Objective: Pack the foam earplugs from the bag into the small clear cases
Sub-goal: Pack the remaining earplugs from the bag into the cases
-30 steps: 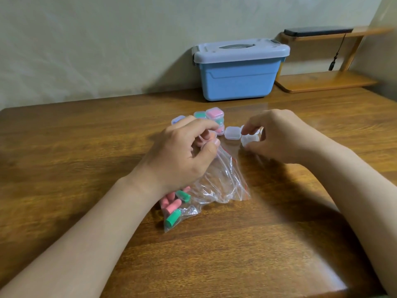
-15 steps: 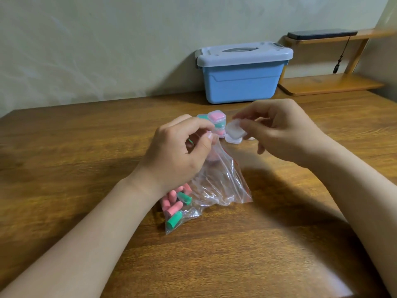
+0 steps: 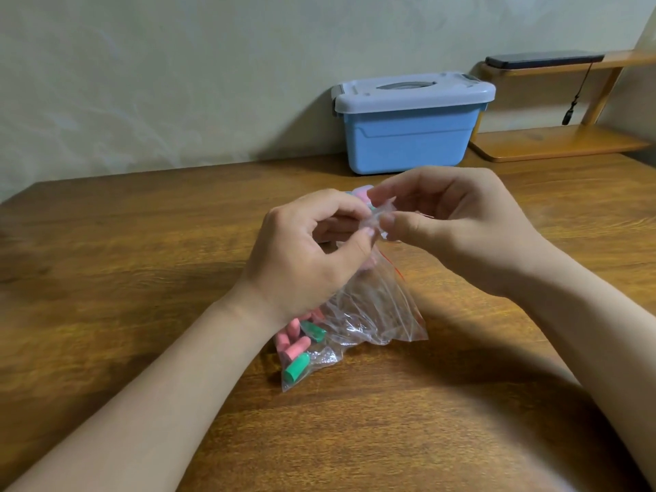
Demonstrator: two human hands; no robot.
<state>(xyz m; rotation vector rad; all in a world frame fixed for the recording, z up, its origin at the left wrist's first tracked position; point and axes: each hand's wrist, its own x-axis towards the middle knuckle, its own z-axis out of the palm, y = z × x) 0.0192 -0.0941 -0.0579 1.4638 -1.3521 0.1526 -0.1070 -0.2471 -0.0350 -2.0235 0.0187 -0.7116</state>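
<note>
While aloft, left hand (image 3: 309, 253) and right hand (image 3: 461, 229) in pinches on the bag (image 3: 372, 310).

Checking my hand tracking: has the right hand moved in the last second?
Yes. Against the bag, the right hand has moved left to meet the left hand above the bag's mouth, pinching a small clear case.

A clear plastic zip bag (image 3: 372, 307) lies mid-tabletop, pink and green foam earplugs (image 3: 300, 346) bunched in its near corner; small pink-filled clear cases (image 3: 362, 192) sit just behind.
</note>
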